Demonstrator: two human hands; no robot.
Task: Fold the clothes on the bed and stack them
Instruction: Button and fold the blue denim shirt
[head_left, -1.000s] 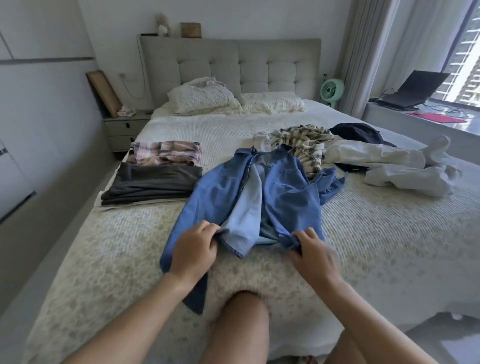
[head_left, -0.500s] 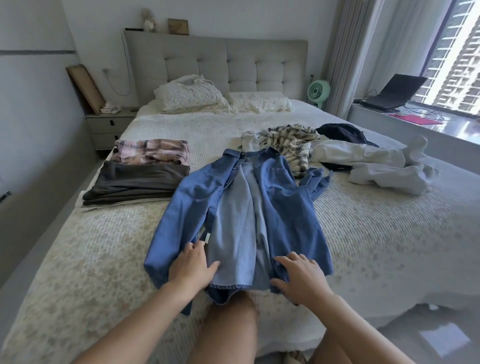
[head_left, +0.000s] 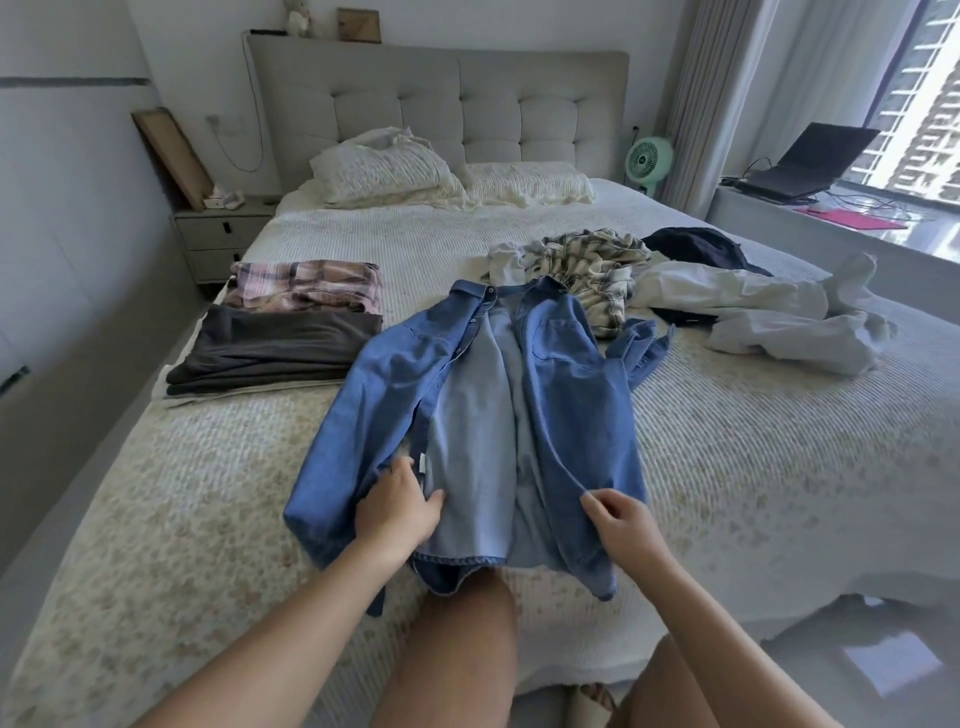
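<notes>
A blue denim shirt (head_left: 566, 405) lies face up and unbuttoned in the middle of the bed (head_left: 753, 467), collar toward the headboard, hem at the near edge. My left hand (head_left: 397, 512) grips the left front panel near the hem. My right hand (head_left: 621, 525) pinches the edge of the right front panel and lifts it slightly. A folded stack (head_left: 280, 348) with a dark grey garment and a pink plaid one sits at the left. Unfolded clothes lie at the right: a plaid shirt (head_left: 592, 275), white trousers (head_left: 769, 317) and a dark garment (head_left: 696, 247).
Two pillows (head_left: 395, 171) lie against the tufted headboard. A nightstand (head_left: 223, 234) stands left of the bed, a green fan (head_left: 648, 161) to the right. A laptop (head_left: 810, 163) sits on the window ledge. My knees press against the bed's near edge.
The shirt has been pulled toward me and spread flatter, its hem now at the bed's edge. Both hands shifted from the bunched hem to the two front panels.
</notes>
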